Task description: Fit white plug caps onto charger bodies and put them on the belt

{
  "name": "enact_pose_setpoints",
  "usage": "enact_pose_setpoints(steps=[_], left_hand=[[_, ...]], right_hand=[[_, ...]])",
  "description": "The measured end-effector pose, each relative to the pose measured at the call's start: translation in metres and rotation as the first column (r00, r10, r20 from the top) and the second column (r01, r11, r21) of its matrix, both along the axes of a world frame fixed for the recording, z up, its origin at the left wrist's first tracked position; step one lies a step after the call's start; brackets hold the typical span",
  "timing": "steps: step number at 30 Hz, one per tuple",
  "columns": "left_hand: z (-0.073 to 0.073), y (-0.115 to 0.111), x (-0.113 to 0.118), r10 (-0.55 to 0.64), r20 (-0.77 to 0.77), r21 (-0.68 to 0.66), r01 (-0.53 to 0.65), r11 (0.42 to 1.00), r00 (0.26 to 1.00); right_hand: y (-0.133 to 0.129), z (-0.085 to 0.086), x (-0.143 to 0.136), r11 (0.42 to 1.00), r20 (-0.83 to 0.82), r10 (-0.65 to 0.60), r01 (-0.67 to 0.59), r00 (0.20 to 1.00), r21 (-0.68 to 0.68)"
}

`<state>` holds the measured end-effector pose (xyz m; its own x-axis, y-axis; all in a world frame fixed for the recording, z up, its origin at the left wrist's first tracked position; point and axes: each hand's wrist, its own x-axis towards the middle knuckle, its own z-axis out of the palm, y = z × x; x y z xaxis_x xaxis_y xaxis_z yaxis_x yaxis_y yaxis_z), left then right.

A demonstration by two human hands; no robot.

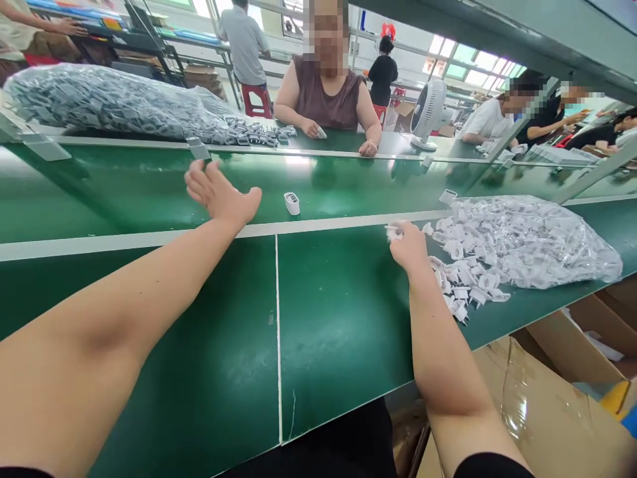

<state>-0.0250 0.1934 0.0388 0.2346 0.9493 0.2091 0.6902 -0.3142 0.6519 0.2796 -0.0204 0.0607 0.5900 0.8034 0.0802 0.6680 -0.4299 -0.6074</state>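
My left hand is stretched out over the far green strip, fingers spread, holding nothing. Just beyond its fingertips is a small flat pale piece at the strip's far edge. A white oval plastic housing, its end open, stands on the strip to the right of that hand. My right hand is closed on a white plastic plug part, slightly blurred, near the white dividing rail. Beside it on the right lies a loose heap of white plug parts, spilling from a clear plastic bag.
A long clear bag of grey-white parts lies along the far side. Across from me sits a person in a brown top, a small white part in one hand. A white fan stands at the back; cardboard boxes are below right.
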Motion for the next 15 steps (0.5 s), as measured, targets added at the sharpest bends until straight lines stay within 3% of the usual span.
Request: enact_pose_setpoints(steps=[3,4,6,7,8,11,15], left_hand=[[-0.006,-0.009,0.029,0.090,0.010,0.066,-0.090,0.994,0.996],[-0.007,-0.010,0.038,0.106,-0.002,0.026,-0.106,0.994,0.994],[-0.008,-0.011,0.052,0.117,-0.026,-0.073,-0.119,0.990,0.993],[-0.008,-0.012,0.056,0.116,-0.028,-0.103,-0.119,0.988,0.993],[-0.007,-0.015,0.059,0.095,-0.019,-0.113,-0.097,0.989,0.995],[-0.003,-0.038,0.059,-0.019,0.017,-0.106,0.020,0.994,1.000],[-0.001,-0.098,0.046,-0.249,0.085,-0.178,0.261,0.949,0.965]], right_hand=[[0.003,0.004,-0.017,0.978,-0.266,0.181,-0.145,0.947,0.147],[0.003,0.004,-0.023,0.955,-0.417,0.270,-0.188,0.868,0.228],[0.002,0.005,-0.033,0.893,-0.649,0.435,-0.210,0.624,0.397],[0.001,0.005,-0.037,0.867,-0.699,0.488,-0.199,0.522,0.456],[0.000,0.006,-0.040,0.851,-0.715,0.516,-0.194,0.472,0.488],[-0.001,0.007,-0.044,0.839,-0.713,0.535,-0.188,0.452,0.511],[-0.002,0.007,-0.049,0.835,-0.680,0.543,-0.227,0.493,0.502]])
